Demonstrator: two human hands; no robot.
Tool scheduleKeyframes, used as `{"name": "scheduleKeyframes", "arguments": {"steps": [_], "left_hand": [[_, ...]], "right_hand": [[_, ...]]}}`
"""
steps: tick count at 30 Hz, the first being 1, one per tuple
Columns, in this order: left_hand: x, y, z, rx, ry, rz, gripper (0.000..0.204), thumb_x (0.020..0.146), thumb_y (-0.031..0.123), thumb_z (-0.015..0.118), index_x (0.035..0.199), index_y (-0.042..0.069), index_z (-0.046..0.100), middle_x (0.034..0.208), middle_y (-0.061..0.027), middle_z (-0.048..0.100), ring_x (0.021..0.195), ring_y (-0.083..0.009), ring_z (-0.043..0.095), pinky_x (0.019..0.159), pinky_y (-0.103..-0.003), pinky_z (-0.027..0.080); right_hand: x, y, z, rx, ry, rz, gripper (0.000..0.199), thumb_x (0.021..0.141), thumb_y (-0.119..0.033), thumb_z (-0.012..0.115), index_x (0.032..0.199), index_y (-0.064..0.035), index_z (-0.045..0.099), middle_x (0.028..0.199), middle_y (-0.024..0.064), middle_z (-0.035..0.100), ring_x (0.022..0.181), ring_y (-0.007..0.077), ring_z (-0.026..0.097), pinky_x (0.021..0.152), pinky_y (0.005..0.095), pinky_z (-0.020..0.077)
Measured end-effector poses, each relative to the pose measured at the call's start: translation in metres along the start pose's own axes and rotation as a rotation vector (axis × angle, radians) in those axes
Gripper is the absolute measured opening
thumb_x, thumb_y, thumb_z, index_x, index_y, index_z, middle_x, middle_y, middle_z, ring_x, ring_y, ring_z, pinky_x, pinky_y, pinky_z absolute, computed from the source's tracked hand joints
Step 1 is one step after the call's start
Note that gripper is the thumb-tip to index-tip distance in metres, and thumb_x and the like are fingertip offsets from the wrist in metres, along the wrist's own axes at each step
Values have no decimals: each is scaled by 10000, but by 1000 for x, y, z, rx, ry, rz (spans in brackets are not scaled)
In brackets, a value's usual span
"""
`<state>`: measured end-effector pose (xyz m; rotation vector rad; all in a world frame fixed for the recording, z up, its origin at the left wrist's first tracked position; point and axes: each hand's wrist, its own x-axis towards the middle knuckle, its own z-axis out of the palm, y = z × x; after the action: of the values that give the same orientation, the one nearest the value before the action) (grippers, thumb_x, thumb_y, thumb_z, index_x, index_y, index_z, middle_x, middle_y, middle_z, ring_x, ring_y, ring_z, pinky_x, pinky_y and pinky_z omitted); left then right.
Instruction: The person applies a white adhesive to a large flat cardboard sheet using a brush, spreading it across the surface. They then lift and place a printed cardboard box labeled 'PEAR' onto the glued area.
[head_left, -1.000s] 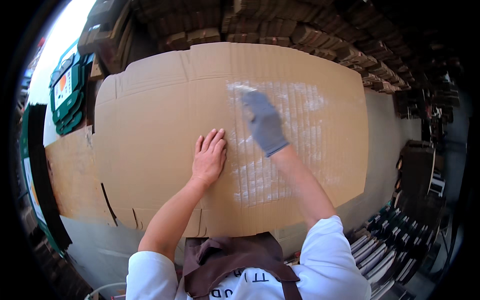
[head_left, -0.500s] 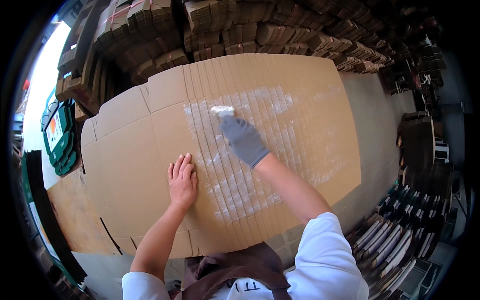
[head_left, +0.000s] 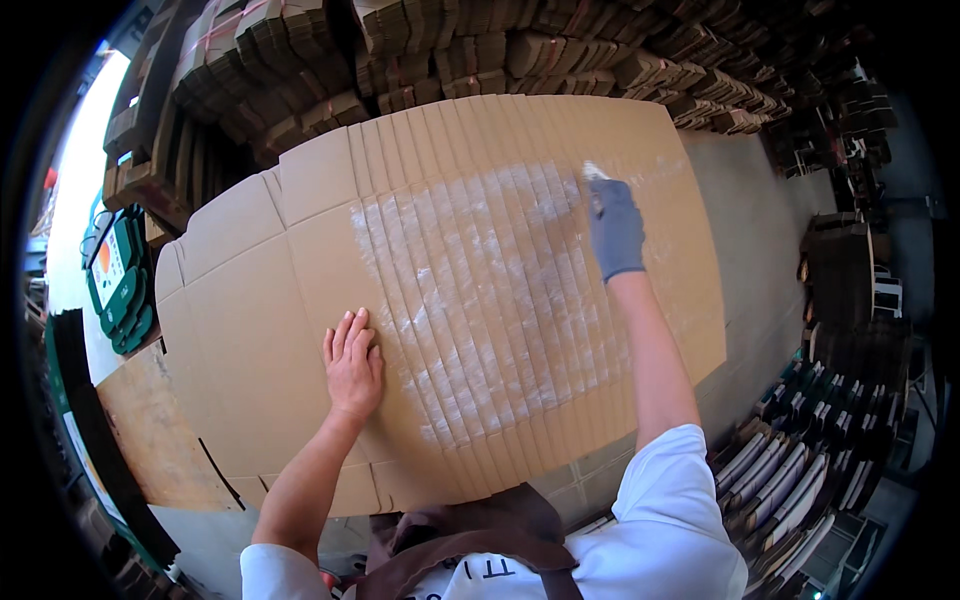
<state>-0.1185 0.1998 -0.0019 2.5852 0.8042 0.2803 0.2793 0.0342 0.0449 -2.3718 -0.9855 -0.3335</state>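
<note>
Overlapping flat cardboard sheets (head_left: 245, 300) lie spread before me, their right-hand edges fanned into narrow strips. Streaks of white paste (head_left: 470, 290) cover the middle of these strips. My bare left hand (head_left: 354, 368) rests on the cardboard just left of the pasted area, its fingers stretched out. My right hand (head_left: 617, 228) wears a grey glove and is closed around a brush (head_left: 594, 172) with a white-coated tip. It is at the upper right of the pasted area, over the rightmost sheet. The glove hides most of the brush's handle.
Bundled cardboard stacks (head_left: 470, 60) line the far side, beside a wooden pallet (head_left: 150, 150). Green printed pieces (head_left: 120, 280) lie at the left, past a wooden board (head_left: 165, 430). Rows of stacked panels (head_left: 780, 480) stand at the lower right on the grey floor (head_left: 770, 250).
My right hand has swept the brush rightward and slightly away, from the left part of the strips to the far right. My left hand remains flat on the cardboard.
</note>
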Motion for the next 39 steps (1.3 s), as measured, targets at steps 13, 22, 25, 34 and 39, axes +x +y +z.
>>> {"name": "scheduleKeyframes", "arguments": {"steps": [13,22,25,34,39], "left_hand": [[0,2,0,4,-7,-5,254,886,87,575,1138,100,542,1454,-53,478,1385,-269,384,1153,-490,247],[1,3,0,1,3,1,236,897,112,572,1131,108,542,1452,-33,483,1388,-247,384,1157,-482,245],[-5,-5,3,-9,-4,13,257,900,79,551,1155,96,523,1471,-63,461,1396,-274,373,1165,-487,232],[0,2,1,-14,-10,13,238,898,102,562,1135,103,536,1463,-51,471,1393,-262,374,1158,-491,240],[-3,-6,2,10,23,10,244,897,106,560,1140,105,538,1466,-51,466,1389,-271,377,1155,-493,242]], "right_hand": [[14,-10,-2,-147,-304,220,238,886,-81,566,1108,-113,646,1095,137,619,946,356,642,816,467,527],[-3,-55,37,77,-184,-205,438,830,35,547,1251,-67,612,1207,139,632,1083,328,617,949,382,509],[-16,-86,19,133,-191,-150,451,822,51,549,1257,-56,604,1229,146,622,1102,310,615,969,371,503],[-35,-52,6,31,-177,-97,355,844,15,558,1179,-79,626,1155,132,641,1040,275,642,863,358,540],[-114,-110,-19,175,-378,-257,394,821,49,555,1193,-68,611,1215,151,611,1052,319,629,878,378,543]]}}
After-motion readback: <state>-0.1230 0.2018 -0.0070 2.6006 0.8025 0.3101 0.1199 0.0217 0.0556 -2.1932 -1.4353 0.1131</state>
